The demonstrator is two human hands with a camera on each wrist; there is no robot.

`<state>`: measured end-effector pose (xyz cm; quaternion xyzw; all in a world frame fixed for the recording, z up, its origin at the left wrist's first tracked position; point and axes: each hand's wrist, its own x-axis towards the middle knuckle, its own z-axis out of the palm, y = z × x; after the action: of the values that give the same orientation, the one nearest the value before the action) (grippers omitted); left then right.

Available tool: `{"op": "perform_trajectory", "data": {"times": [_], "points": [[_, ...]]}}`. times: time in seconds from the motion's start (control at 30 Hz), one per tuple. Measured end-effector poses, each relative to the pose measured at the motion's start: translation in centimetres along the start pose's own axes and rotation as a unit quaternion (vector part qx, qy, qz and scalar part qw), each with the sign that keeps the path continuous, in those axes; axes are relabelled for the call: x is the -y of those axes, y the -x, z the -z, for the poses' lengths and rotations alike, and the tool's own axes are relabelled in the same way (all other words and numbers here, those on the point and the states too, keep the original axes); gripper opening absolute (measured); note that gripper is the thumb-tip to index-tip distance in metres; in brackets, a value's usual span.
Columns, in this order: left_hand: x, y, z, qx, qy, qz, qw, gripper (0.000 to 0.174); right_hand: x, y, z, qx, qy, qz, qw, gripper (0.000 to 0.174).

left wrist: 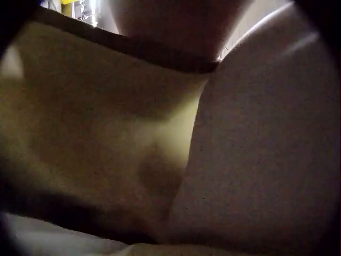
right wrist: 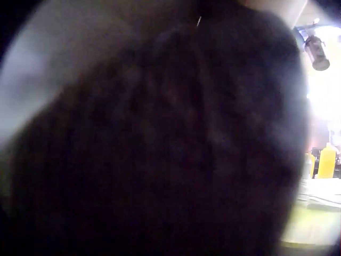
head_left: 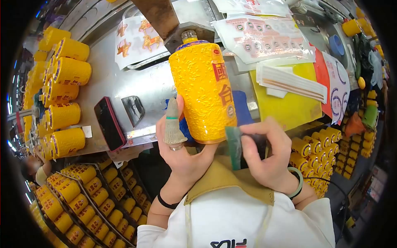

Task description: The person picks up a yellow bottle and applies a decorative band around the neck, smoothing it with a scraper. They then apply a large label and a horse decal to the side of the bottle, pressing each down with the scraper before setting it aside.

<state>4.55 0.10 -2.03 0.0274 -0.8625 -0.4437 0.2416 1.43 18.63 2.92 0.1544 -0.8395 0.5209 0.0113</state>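
Note:
A yellow bottle [head_left: 202,91] with an embossed surface and red characters down its side leans away from the body in the head view. The left hand [head_left: 182,161] grips it near the base, a grey finger cot [head_left: 173,124] on one finger. Close to the bottle's lower right edge, the right hand [head_left: 266,159] pinches a flat green strip [head_left: 235,149] between thumb and fingers. Apron cloth [left wrist: 96,117] fills much of the left wrist view. Dark blur covers most of the right wrist view, hiding the right hand's work.
A phone [head_left: 110,124] and a small dark reflective piece [head_left: 133,110] lie left of the bottle. Yellow bottles [head_left: 72,72] line the table's left side. Sticker sheets [head_left: 264,37] and paper strips [head_left: 291,82] lie right, over a yellow sheet [head_left: 289,109]. A metal post [head_left: 159,18] stands behind.

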Motion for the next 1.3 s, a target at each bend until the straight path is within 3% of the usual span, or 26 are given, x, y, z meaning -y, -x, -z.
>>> {"op": "perform_trajectory", "data": {"times": [0.37, 0.5, 0.57, 0.6, 0.67, 0.7, 0.83, 0.9, 1.0, 1.03, 1.07, 1.17, 1.23, 1.3], "points": [[2.6, 1.2, 0.5, 0.054, 0.095, 0.043, 0.993, 0.098, -2.1, 1.6, -0.4, -0.034, -0.043, -0.096, 0.994, 0.015], [2.2, 1.5, 0.3, 0.029, 0.145, 0.081, 0.986, 0.099, -2.7, 1.7, 0.2, -0.033, -0.075, -0.128, 0.988, 0.015], [1.5, 1.2, 0.7, 0.007, -0.024, -0.054, 0.998, 0.083, -3.1, 1.3, 0.7, -0.042, -0.072, -0.12, 0.989, 0.015], [1.4, 1.2, 0.8, 0.007, -0.025, -0.055, 0.998, 0.083, -3.3, 1.1, 0.9, -0.052, -0.067, -0.118, 0.989, 0.015], [1.3, 1.3, 0.9, -0.009, -0.109, -0.188, 0.976, 0.059, -3.5, 0.8, 1.4, -0.052, -0.054, -0.116, 0.99, 0.016], [1.3, 1.9, 1.0, -0.01, -0.095, -0.155, 0.983, 0.043, -3.4, 0.6, 1.6, -0.053, -0.056, -0.11, 0.991, 0.016], [2.0, 2.8, 1.0, -0.007, -0.06, -0.114, 0.992, 0.05, -3.7, 0.1, 1.8, -0.048, -0.065, -0.101, 0.992, 0.018], [1.6, 2.1, 0.5, -0.006, -0.118, -0.181, 0.976, 0.05, -3.5, -0.1, 1.7, -0.047, -0.073, -0.098, 0.991, 0.019], [0.8, 1.6, -0.2, 0.006, -0.156, -0.194, 0.968, 0.051, -3.1, -0.5, 1.9, -0.031, -0.1, -0.12, 0.987, 0.02], [0.3, 2.2, -0.5, 0.016, -0.144, -0.113, 0.983, 0.051, -3.2, -0.5, 2.0, -0.024, -0.097, -0.116, 0.988, 0.021], [0.1, 2.2, -0.8, 0.015, -0.144, -0.113, 0.983, 0.051, -3.2, -0.6, 2.1, -0.016, -0.095, -0.112, 0.989, 0.021], [-0.2, 1.5, -0.8, 0.0, -0.161, -0.121, 0.98, 0.05, -3.3, -0.8, 2.4, -0.004, -0.052, -0.085, 0.995, 0.021], [0.1, 0.5, -0.3, 0.003, -0.188, -0.202, 0.961, 0.053, -3.4, -1.1, 2.6, -0.001, -0.045, -0.067, 0.997, 0.022], [0.0, 0.4, -0.3, 0.006, -0.184, -0.165, 0.969, 0.056, -3.4, -1.4, 2.6, 0.0, -0.039, -0.05, 0.998, 0.022]]}}
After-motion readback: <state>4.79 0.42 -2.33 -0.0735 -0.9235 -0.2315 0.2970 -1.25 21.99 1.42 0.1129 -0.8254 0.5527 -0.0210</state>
